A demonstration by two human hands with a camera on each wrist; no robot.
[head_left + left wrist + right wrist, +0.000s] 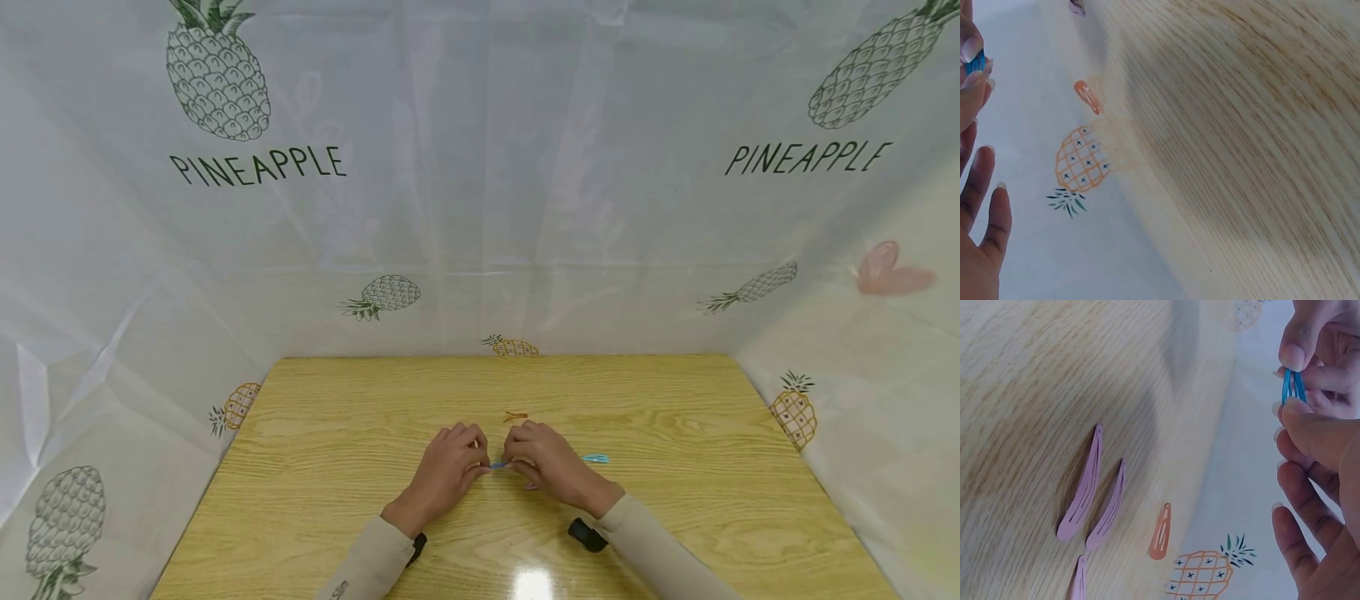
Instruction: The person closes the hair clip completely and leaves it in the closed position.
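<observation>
A blue snap hair clip (pixel 1300 384) is held between both hands above the wooden table. My left hand (pixel 452 468) pinches one end with thumb and fingertips. From the other side, my right hand (pixel 551 463) pinches the opposite end, its remaining fingers spread loosely in the right wrist view. Only a short middle stretch of the clip shows between the fingertips. Three pink hair clips (pixel 1084 487) lie on the table in the right wrist view; in the head view the right hand mostly hides them.
An orange hair clip (pixel 516 416) lies on the table beyond the hands. To the right of the right hand is a light blue hair clip (pixel 596 458). A white pineapple-print sheet (pixel 480 208) hangs around the wooden table (pixel 315 500) at the back and sides.
</observation>
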